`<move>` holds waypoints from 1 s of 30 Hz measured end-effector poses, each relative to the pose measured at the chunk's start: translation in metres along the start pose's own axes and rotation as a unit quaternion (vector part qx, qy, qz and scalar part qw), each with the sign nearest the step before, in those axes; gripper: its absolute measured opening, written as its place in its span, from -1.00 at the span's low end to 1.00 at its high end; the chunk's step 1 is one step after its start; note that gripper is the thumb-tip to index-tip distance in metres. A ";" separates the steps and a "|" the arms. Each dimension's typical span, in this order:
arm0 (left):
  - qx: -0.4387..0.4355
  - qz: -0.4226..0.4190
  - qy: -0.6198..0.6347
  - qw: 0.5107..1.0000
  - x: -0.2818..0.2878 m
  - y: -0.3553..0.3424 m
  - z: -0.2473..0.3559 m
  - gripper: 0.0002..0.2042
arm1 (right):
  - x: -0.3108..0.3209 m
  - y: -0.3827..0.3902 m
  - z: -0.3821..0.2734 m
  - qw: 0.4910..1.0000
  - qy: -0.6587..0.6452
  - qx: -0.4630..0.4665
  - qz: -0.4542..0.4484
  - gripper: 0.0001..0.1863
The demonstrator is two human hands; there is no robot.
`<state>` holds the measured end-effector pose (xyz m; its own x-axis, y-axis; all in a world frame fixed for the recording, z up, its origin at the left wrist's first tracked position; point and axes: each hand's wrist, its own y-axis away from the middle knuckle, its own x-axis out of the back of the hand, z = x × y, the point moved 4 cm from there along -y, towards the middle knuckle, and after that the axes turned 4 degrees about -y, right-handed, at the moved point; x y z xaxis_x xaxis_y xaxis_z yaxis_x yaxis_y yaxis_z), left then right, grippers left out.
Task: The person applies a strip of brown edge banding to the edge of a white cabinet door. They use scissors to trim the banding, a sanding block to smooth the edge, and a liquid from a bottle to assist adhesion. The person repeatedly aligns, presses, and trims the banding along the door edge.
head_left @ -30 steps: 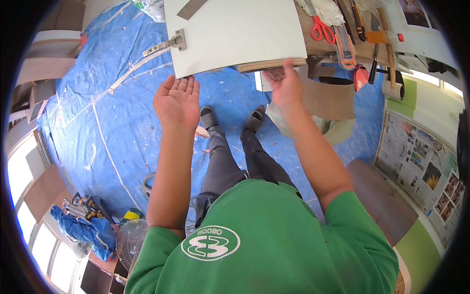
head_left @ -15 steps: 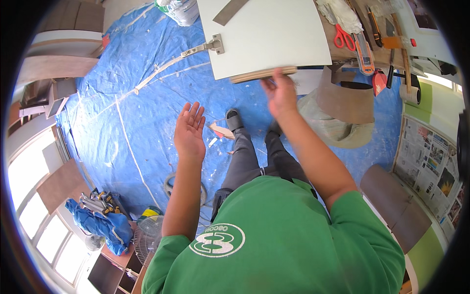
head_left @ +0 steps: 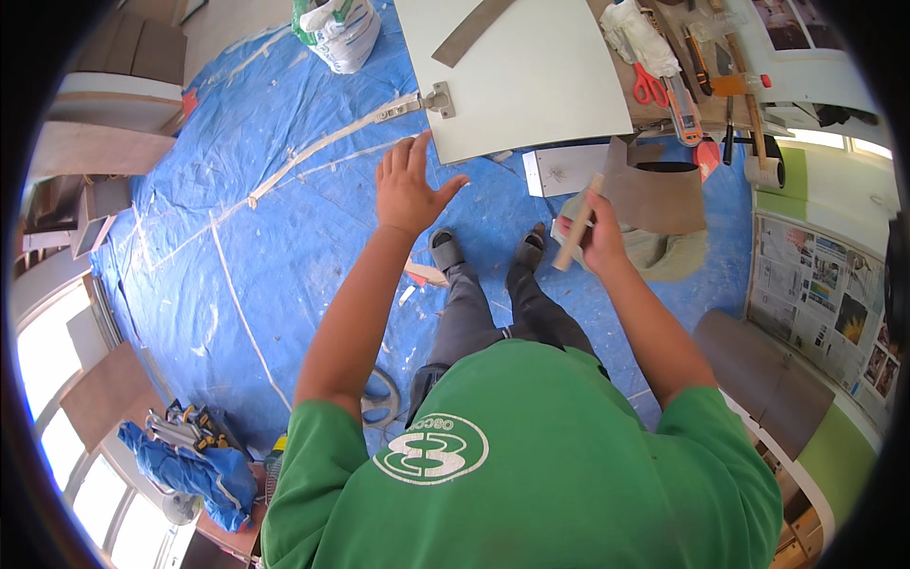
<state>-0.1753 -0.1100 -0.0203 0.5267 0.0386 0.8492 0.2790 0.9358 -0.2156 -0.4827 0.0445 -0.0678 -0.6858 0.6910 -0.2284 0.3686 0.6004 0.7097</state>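
Observation:
My right hand (head_left: 605, 239) grips a narrow, flat wooden block (head_left: 574, 237), held edge-up and tilted above the floor near a curled brown sheet. In front of me lies a white panel (head_left: 531, 90), with a metal hinge (head_left: 440, 100) fixed at its left edge. My left hand (head_left: 408, 194) is open, fingers stretched and thumb out to the side, close to the panel's near left corner. A thin brown strip (head_left: 472, 32) rests on the panel's far part.
Right of the panel, scissors with red handles (head_left: 649, 87) and an orange-and-grey cutter (head_left: 683, 116) lie on a worktop. The curled brown sheet (head_left: 664, 199) stands over a pale sack (head_left: 664, 258). Blue tarp (head_left: 256, 284) covers the floor. A white sack (head_left: 339, 38) stands far left.
My right hand has taken the wooden block off the panel's near edge and drawn it right and nearer me. My left hand has reached forward toward the panel corner.

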 end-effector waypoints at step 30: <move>-0.057 0.003 -0.084 0.995 0.037 0.050 -0.116 -0.42 | 0.103 0.109 0.038 0.953 0.264 -0.146 0.042 -0.43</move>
<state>-0.0491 -0.1022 -0.0555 0.3898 0.1116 0.9141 0.3708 0.8896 -0.2668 -0.4895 0.1960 -0.0392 -0.9101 0.3868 0.1486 0.2977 0.3609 0.8838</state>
